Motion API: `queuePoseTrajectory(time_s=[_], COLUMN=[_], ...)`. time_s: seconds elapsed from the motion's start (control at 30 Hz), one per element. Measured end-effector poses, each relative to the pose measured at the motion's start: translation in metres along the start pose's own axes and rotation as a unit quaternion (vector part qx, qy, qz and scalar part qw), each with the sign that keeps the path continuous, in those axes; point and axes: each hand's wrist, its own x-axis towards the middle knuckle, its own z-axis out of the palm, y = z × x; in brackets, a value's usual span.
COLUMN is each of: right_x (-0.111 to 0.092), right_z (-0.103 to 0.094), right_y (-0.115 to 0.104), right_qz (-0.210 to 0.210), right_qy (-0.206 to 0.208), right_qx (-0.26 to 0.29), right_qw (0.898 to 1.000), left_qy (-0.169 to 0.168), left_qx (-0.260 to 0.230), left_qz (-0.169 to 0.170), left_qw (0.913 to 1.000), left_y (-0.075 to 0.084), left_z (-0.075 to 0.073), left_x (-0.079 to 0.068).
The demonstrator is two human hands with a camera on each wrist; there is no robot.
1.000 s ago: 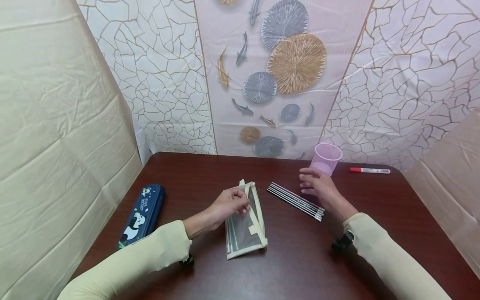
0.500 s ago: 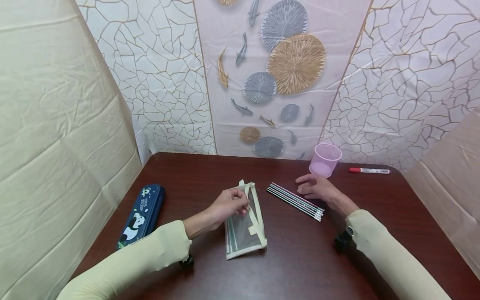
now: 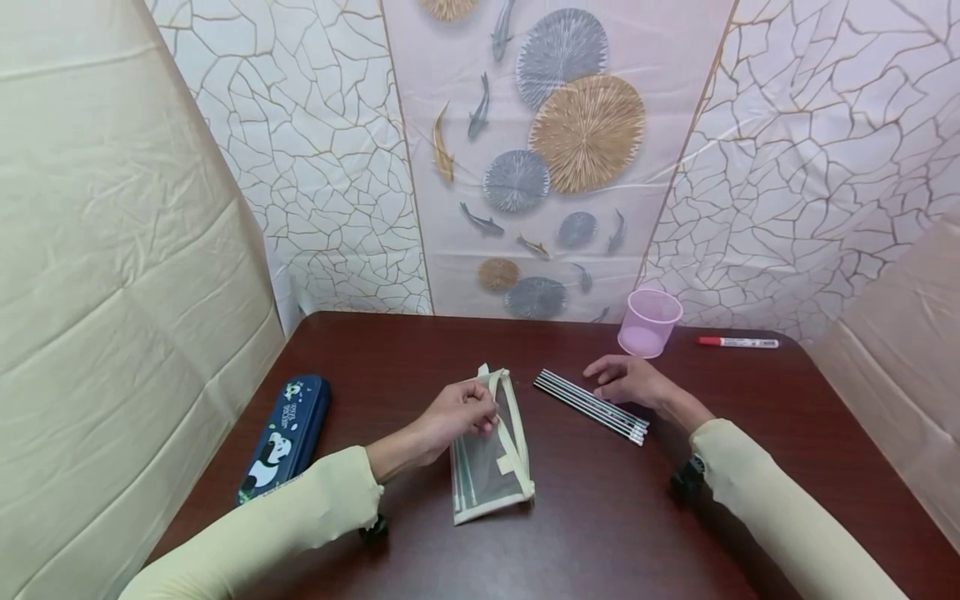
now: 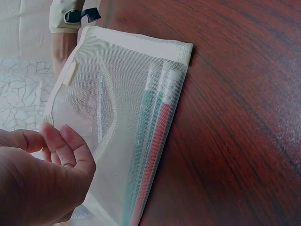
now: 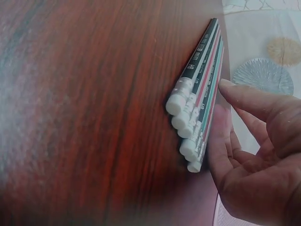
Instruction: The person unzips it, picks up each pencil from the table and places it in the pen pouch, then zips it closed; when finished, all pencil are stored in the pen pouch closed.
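Note:
A cream-edged mesh zip pouch (image 3: 480, 475) lies on the table in front of me, its mouth parted. My left hand (image 3: 461, 408) pinches the pouch's rim between thumb and fingers. Through the mesh, the left wrist view shows green pencils (image 4: 139, 127) and a red pencil (image 4: 155, 146) inside. To the right, several pencils (image 3: 588, 400) lie side by side in a row, white eraser ends (image 5: 176, 104) toward me. My right hand (image 3: 633, 383) is at the far side of this row, thumb and fingers parted, fingertips right at the outermost pencil.
A pink cup (image 3: 651, 325) stands at the back, behind my right hand. Farther right lies a marker with a red cap (image 3: 738, 342). A dark blue panda pencil case (image 3: 285, 437) sits at the left, beside my left sleeve. Cloth hangs behind the table's back edge.
My right hand has moved away from the cup, left and down to the row of pencils. The left hand keeps its pinch on the pouch.

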Motion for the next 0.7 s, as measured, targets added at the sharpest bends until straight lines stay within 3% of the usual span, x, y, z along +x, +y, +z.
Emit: queuePoseTrajectory(time_s=[0.33,0.53,0.7], right_x=[0.002,0.01,0.013], right_z=[0.009,0.01,0.008], right_y=[-0.019,-0.018,-0.017], right_qz=[-0.014,-0.037,-0.03], right_qy=[0.003,0.038,0.039], right_qx=[-0.105,-0.222,-0.272], right_qw=[0.994,0.973,0.961], left_qy=[0.0,0.001,0.001], left_qx=[-0.001,-0.001,0.002], left_qz=[-0.002,0.001,0.003], left_qw=[1.0,1.0,1.0], left_y=[0.001,-0.001,-0.001], left_z=[-0.001,-0.001,-0.003], left_x=[-0.002,-0.003,-0.003])
